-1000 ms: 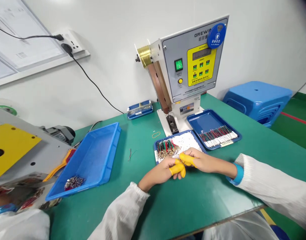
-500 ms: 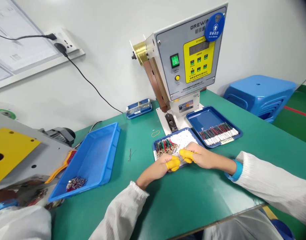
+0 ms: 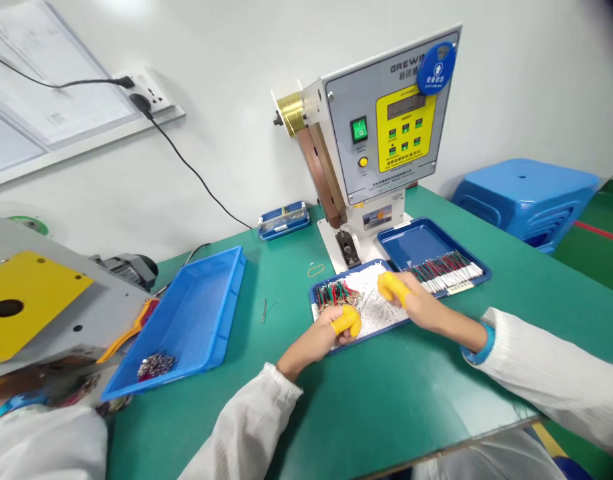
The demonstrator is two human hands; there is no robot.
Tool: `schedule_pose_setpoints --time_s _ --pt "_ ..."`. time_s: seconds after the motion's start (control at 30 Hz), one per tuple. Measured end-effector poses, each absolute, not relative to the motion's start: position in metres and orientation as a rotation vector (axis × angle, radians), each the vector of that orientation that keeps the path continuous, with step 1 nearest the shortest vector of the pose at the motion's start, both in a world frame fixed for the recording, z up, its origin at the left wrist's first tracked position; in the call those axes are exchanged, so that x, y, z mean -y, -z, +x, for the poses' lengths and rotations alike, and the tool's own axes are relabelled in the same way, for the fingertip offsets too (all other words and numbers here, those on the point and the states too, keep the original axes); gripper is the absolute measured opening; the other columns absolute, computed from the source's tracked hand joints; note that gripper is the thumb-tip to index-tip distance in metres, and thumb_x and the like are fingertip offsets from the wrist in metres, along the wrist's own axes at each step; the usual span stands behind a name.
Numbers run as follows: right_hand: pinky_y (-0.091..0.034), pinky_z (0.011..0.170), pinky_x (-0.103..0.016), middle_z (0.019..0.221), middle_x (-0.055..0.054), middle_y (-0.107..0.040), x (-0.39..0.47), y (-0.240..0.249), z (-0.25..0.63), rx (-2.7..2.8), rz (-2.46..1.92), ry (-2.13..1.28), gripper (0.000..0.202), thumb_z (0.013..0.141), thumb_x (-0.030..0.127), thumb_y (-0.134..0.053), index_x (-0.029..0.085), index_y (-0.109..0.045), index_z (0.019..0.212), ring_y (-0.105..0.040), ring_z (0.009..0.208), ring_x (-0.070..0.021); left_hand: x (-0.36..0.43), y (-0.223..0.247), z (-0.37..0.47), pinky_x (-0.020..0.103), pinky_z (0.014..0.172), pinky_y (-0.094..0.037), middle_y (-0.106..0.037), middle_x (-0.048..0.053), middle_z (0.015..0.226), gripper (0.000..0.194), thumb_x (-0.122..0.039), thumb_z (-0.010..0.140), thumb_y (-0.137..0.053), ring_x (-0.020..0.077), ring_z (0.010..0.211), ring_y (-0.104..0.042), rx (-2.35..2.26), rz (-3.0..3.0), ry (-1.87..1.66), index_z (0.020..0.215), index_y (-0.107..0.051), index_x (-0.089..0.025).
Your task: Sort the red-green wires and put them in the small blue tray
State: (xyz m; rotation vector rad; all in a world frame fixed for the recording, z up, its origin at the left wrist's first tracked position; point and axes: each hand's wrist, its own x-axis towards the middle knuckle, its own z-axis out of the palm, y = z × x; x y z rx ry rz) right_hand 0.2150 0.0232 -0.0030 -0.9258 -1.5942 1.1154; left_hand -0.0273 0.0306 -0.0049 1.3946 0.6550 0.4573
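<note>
My left hand (image 3: 336, 327), with yellow finger cots, is closed over the front edge of a blue tray (image 3: 371, 335). From its pinch a thin wire (image 3: 367, 298) points up and to the right. My right hand (image 3: 413, 300), also in yellow finger cots, is closed above the tray's right side; its fingertips hide anything between them. In this tray lie wires with red, green and black insulation and metal ends (image 3: 339, 291), beside many small white sleeves (image 3: 379, 310). A second blue tray (image 3: 411, 240) behind my right hand holds a row of wires with white sleeved ends (image 3: 453, 273).
A machine with a grey panel (image 3: 359, 180) stands behind the trays. To the left are a large blue bin (image 3: 199, 307) with small metal parts, and a co-worker's sleeve (image 3: 46, 440). A loose wire (image 3: 264, 311) and rubber band (image 3: 315, 270) lie on the green table.
My hands were close together over the front of the tray. The right hand has moved up and right, away from the left, which stays nearly in place. The view has shifted slightly.
</note>
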Motion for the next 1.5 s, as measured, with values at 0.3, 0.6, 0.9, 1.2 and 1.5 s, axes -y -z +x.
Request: schedule_pose_setpoints --time_s 0.3,0.6,0.9,1.2,1.5 --pt "-0.030 0.063 -0.028 0.070 0.003 -0.044 -0.009 0.004 0.203 2.137 -0.828 -1.128 0.024 0.098 0.017 -0.038 0.021 -0.039 0.075 -0.036 0.065 -0.0126 -0.028 -0.008 -0.020 0.024 0.052 -0.023 -0.041 -0.004 0.061 0.055 -0.065 0.091 -0.059 0.0080 0.054 -0.031 -0.671 1.464 -0.376 0.070 -0.052 -0.015" --pt "-0.028 0.058 -0.027 0.064 0.004 -0.043 -0.011 0.001 0.201 2.070 -0.838 -1.178 0.034 0.102 0.028 -0.039 0.020 -0.042 0.069 -0.034 0.060 -0.0116 -0.031 -0.014 -0.022 0.025 0.056 -0.030 -0.045 -0.003 0.060 0.056 -0.066 0.092 -0.057 0.0099 0.056 -0.037 -0.628 1.628 -0.260 0.072 -0.059 -0.014" --pt "-0.024 0.056 -0.028 0.060 0.005 -0.034 -0.013 0.009 0.206 1.982 -0.805 -1.132 0.038 0.099 0.033 -0.042 0.022 -0.035 0.063 -0.028 0.057 -0.0108 -0.033 -0.019 -0.019 0.025 0.056 -0.032 -0.047 -0.002 0.061 0.048 -0.057 0.091 -0.059 0.0105 0.056 -0.039 -0.640 1.549 -0.219 0.066 -0.053 -0.016" --pt "-0.034 0.060 -0.030 0.068 -0.001 -0.054 -0.050 -0.013 0.244 1.631 -1.046 -0.804 0.028 0.097 0.032 -0.048 0.020 -0.062 0.077 -0.044 0.061 -0.0159 -0.032 -0.020 -0.023 0.024 0.064 -0.039 -0.057 0.002 0.071 0.044 -0.048 0.100 -0.053 0.0114 0.064 -0.048 -0.565 1.695 -0.075 0.074 -0.062 -0.014" --pt "-0.041 0.091 -0.039 0.107 -0.013 -0.072 -0.051 0.002 0.254 2.294 -1.119 -0.415 0.038 0.092 0.012 -0.058 0.016 -0.067 0.129 -0.057 0.098 -0.0269 -0.030 -0.023 -0.017 0.024 0.066 -0.039 -0.056 0.001 0.069 0.039 -0.041 0.101 -0.050 0.0111 0.063 -0.046 -0.634 1.700 -0.130 0.076 -0.063 -0.014"
